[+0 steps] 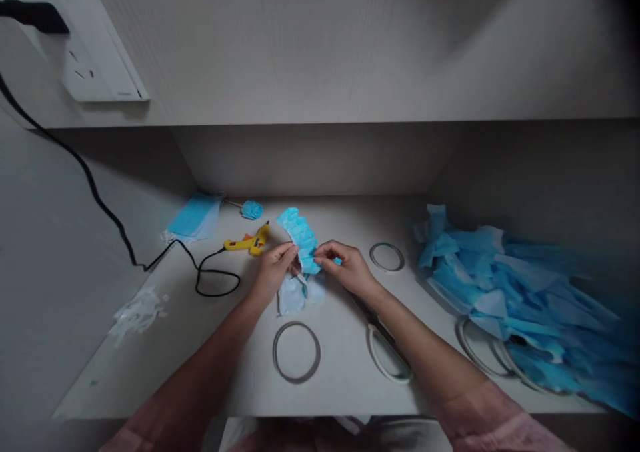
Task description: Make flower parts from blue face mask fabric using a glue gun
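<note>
Between my two hands is a pleated strip of blue mask fabric [299, 231], raised above the desk and fanning upward. My left hand [276, 269] pinches its left, lower edge. My right hand [345, 264] has thumb and fingers pressed together at its right edge. Pale blue fabric pieces [293, 295] show just below my hands. A yellow glue gun [250, 241] lies left of my left hand. Under my right forearm is a pair of scissors [385, 352], its blades partly hidden.
Stacked masks [195, 215] and a blue fabric rose [251, 209] lie at the back left. A wire ring [296, 352] is in front, another wire ring [387, 257] to the right. Heaped blue fabric [505, 285] covers the right side. A black cord [95, 192] runs from the wall socket [100, 72].
</note>
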`<state>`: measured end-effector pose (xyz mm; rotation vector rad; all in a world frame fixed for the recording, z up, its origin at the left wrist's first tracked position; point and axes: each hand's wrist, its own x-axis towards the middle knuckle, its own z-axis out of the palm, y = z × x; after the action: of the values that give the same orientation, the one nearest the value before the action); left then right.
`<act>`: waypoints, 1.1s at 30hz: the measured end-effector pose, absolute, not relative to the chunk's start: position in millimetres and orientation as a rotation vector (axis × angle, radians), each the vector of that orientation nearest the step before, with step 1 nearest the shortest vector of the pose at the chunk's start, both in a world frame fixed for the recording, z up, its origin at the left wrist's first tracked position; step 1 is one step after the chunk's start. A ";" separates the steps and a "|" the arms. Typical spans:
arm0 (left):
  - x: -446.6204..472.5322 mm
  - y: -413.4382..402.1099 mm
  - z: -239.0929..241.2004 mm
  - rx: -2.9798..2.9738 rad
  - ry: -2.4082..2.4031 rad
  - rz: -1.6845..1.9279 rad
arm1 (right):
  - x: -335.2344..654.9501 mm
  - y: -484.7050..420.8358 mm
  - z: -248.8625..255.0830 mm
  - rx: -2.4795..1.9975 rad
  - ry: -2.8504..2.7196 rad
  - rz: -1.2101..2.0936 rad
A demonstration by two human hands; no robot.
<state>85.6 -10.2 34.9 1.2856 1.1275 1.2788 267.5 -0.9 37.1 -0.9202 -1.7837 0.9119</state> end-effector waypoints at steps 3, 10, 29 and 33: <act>86.8 -12.1 37.1 1.278 1.121 1.267 | 267.4 -0.6 36.5 -0.924 -1.773 0.912; 88.1 -11.4 32.9 1.218 1.064 1.232 | 268.3 3.3 31.5 -0.939 -1.744 0.901; 90.1 -9.7 27.6 1.330 1.164 1.334 | 266.6 -3.9 41.6 -0.916 -1.755 0.893; 91.0 -9.5 27.2 1.311 1.123 1.337 | 266.6 -0.9 37.5 -0.920 -1.759 0.887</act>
<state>91.0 -9.5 27.2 1.3113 1.1230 1.3366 266.6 -0.9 37.5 -0.9197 -1.7592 0.8866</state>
